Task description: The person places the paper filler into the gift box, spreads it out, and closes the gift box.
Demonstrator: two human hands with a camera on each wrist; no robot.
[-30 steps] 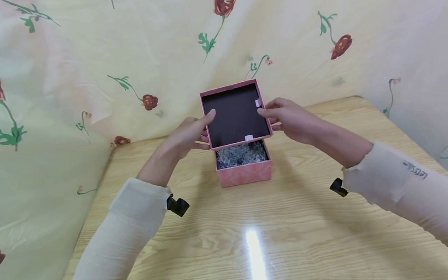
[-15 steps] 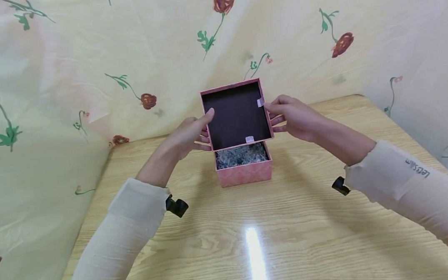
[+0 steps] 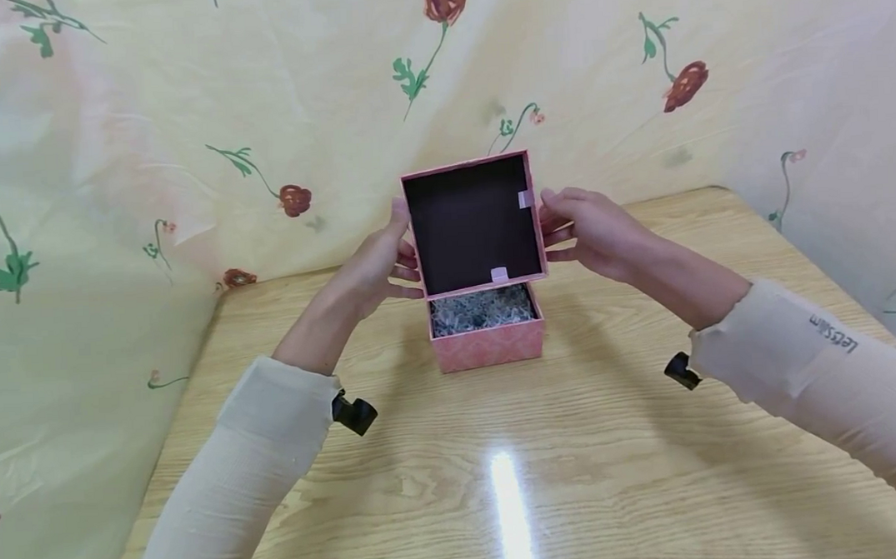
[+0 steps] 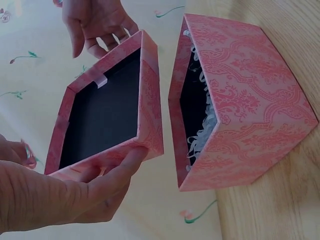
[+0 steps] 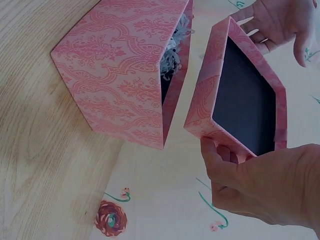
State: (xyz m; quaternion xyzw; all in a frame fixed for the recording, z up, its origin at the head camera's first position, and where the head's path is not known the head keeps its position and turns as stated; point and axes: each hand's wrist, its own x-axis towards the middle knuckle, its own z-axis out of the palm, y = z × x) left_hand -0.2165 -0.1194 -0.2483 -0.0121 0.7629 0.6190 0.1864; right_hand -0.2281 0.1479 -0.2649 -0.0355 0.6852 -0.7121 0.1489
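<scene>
A pink patterned box lid (image 3: pixel 476 224) is held up between both hands, its black inside facing the head camera. My left hand (image 3: pixel 380 262) holds its left side with the fingers; the thumb stands up beside the rim. On the opposite side my right hand (image 3: pixel 592 231) holds it with the fingers, the thumb close to the edge. Behind and below the lid stands the pink box (image 3: pixel 490 347) on the table, its top uncovered. Shredded paper filler (image 3: pixel 483 309) lies inside. In the left wrist view, a gap separates the lid from the box (image 4: pixel 250 90).
The wooden table (image 3: pixel 576 466) reaches toward the camera, with a bright light reflection on it. A flowered cloth (image 3: pixel 320 93) hangs behind the table and along its sides. A black wrist device (image 3: pixel 354 413) sticks out from the left sleeve, another (image 3: pixel 681 371) from the right.
The left thumb has moved off the lid's inside to outside its rim. The right thumb has also slid outward off the rim. The lid has tilted up slightly; the box stays put.
</scene>
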